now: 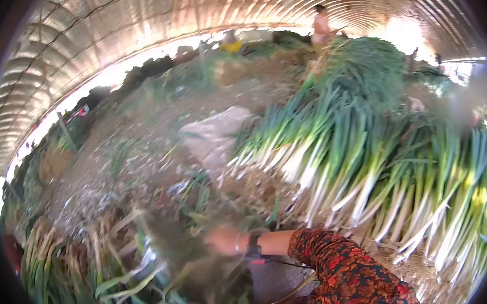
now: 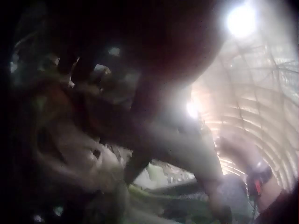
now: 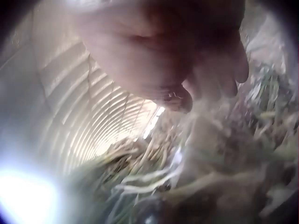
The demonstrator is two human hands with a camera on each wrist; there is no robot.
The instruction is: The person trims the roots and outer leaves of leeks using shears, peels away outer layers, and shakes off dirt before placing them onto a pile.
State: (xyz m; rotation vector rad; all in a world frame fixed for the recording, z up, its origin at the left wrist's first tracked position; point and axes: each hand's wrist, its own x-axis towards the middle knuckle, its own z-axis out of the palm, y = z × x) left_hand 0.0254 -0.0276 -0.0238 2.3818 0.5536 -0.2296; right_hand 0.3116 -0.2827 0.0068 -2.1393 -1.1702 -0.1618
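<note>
My right hand (image 1: 224, 241), with a dark watch (image 1: 253, 245) at the wrist, reaches over a heap of leek leaves (image 1: 129, 290) at my front. In the right wrist view, its thumb and loosely bent fingers (image 3: 227, 84) point down above blurred, pale leafy matter (image 3: 205, 149). My left hand (image 2: 182, 51) is a dark shape at the top of the left wrist view. Pale, blurred stalks or leaves (image 2: 182, 144) cross below it. Shadow hides its fingers, and I cannot tell what it holds. The head view does not show this hand.
A long row of leeks (image 1: 360, 153) lies to the right, roots toward me. A pale sack (image 1: 217, 131) rests ahead on littered ground (image 1: 137, 162). Farther back, another person (image 1: 321, 26) stands by the piled leeks. An arched roof (image 1: 152, 7) curves overhead.
</note>
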